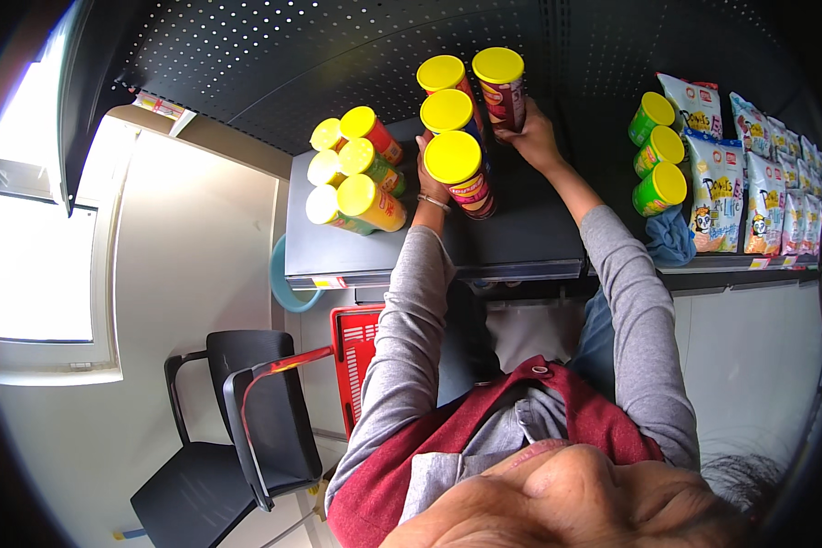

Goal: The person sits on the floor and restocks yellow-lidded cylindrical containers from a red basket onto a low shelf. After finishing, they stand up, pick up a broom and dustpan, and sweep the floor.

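My right hand (pixel 533 140) grips a dark red chip canister (pixel 504 99) with a yellow lid, low on its right side. Left of it, three yellow-lidded canisters stand in a row from back to front: a red one (pixel 442 71), a blue one (pixel 446 111) and a dark maroon one (pixel 471 192) nearest me. My left hand (pixel 430 179) lies against the left side of that row. The canisters hide part of its fingers, so its grip does not show. All of these are on a dark metal shelf (pixel 534 236).
Several more canisters (pixel 373 198) stand on the left of the shelf. Green canisters (pixel 659 190), a blue cloth (pixel 671 236) and snack bags (pixel 716 198) are on the right. Perforated back panel (pixel 267 75) behind. Below left are a red basket (pixel 356 363), a blue basin (pixel 279 281) and a black chair (pixel 253 397).
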A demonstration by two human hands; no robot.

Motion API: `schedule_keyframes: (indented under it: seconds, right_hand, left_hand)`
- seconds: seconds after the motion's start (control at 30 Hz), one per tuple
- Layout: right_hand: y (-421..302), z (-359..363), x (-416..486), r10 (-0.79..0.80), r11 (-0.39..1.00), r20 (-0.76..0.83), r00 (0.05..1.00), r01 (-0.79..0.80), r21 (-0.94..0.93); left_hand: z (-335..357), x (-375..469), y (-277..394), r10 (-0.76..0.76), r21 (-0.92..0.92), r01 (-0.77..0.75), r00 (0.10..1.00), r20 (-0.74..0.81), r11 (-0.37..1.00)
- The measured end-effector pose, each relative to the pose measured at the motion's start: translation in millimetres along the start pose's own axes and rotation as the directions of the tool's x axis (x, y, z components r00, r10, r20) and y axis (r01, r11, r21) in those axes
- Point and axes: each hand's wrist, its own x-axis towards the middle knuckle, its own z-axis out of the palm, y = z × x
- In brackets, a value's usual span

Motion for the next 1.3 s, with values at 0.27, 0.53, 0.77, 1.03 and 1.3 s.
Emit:
schedule_keyframes:
  seconds: [0.27, 0.53, 0.77, 1.03, 1.3]
  right_hand:
    - [6.0, 5.1, -3.6, -0.006, 1.000, 0.035, 0.999, 0.005, 0.013]
    - [14.1, 6.2, -1.2, -0.002, 1.000, 0.093, 0.996, 0.003, -0.017]
    - [7.8, 3.2, 1.2, 0.083, 0.996, 0.136, 0.987, -0.084, 0.004]
    - [4.2, 1.1, 4.6, 0.122, 0.992, 0.184, 0.975, -0.126, 0.014]
    - [3.1, 1.1, 1.9, 0.130, 0.991, 0.190, 0.973, -0.132, 0.001]
  left_hand:
    - [-5.7, 2.5, -2.4, -0.080, -0.066, 0.079, 0.997, -0.017, 0.995]
    - [-9.3, 9.7, -9.9, -0.200, -0.087, 0.186, 0.958, -0.204, 0.979]
    - [-0.7, 2.2, -5.2, -0.082, -0.005, 0.082, 0.990, -0.112, 0.997]
    - [3.9, 1.8, -5.8, -0.009, 0.115, 0.013, 0.999, -0.031, 0.993]
    - [-8.2, 5.4, -12.0, -0.058, 0.024, 0.060, 0.997, -0.054, 0.998]
